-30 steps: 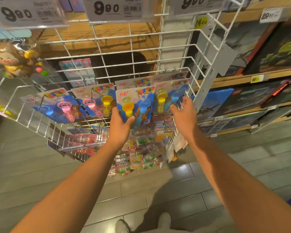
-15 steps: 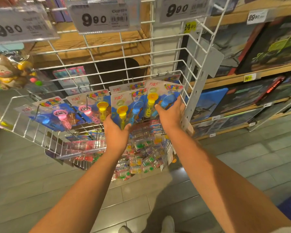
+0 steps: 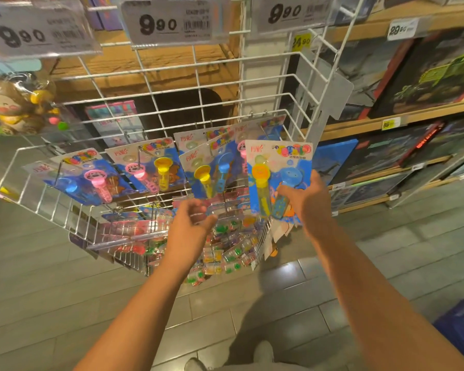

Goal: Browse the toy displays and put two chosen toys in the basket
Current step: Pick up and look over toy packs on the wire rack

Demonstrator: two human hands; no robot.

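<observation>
Head view: R hand [image 3: 310,202] grips bubble-wand toy card [image 3: 276,178], held free in front of wire rack [image 3: 204,108]; L hand [image 3: 190,223] loosely curled, empty. Behind, more cards [image 3: 145,170] hang on rack hooks w/ small packets [image 3: 225,253] below.

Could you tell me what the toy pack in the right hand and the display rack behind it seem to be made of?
Toy pack: it looks like glossy printed card under a clear plastic blister, judging by the flat blue sheet and shiny bulges over the yellow and blue toys; those look like moulded plastic. The right hand grips it.
Display rack: probably metal wire with a white coating, seen in its thin, evenly white grid.
</observation>
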